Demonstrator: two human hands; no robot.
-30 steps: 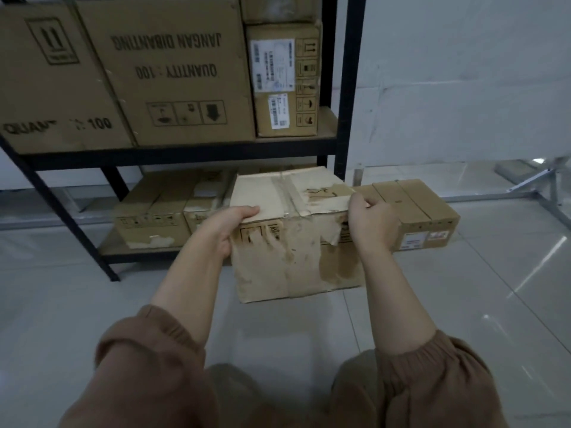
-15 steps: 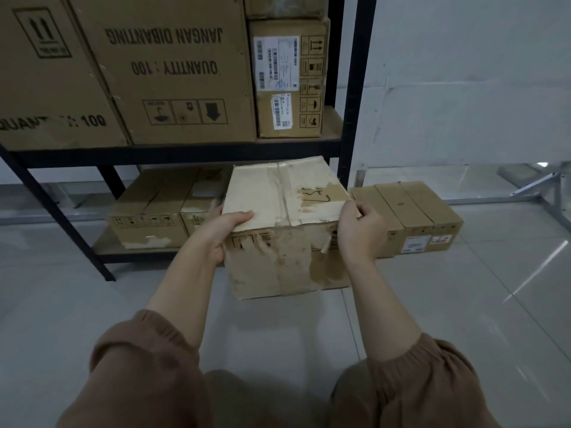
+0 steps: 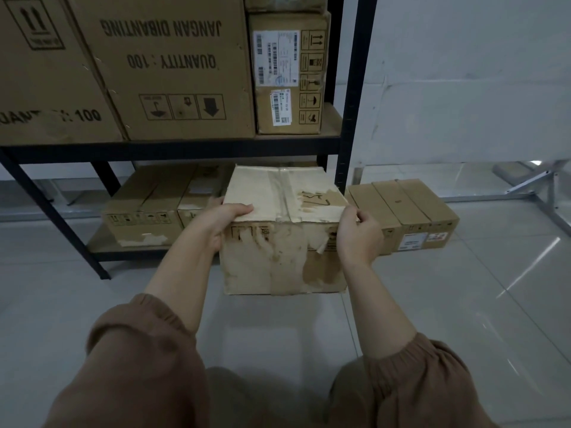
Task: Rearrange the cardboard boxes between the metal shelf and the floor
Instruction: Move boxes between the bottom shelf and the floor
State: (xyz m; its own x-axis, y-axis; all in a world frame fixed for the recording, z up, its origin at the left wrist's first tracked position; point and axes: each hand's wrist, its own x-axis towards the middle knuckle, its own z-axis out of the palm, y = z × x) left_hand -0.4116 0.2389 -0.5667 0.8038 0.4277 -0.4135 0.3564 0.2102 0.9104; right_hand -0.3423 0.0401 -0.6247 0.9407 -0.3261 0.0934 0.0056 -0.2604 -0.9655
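- The worn box [image 3: 282, 242] — pale, scuffed, taped down its middle, its paper face torn in patches — sits in front of the metal shelf [image 3: 350, 88], its back end reaching in under the shelf's lower level; whether its base rests on the floor [image 3: 463, 304] I cannot tell.
- The left hand [image 3: 221, 222] is clamped on the box's near left top corner, fingers curled over the top edge.
- The right hand [image 3: 358, 233] grips the near right corner, fingers wrapped round the side.
- Just beside it on the right, a long brown box [image 3: 404, 214] lies on the floor.
- To its left, a low box [image 3: 148, 211] rests on the bottom shelf.
- Above, a large box [image 3: 173, 66] with upside-down print and a labelled box [image 3: 287, 75] stand side by side.
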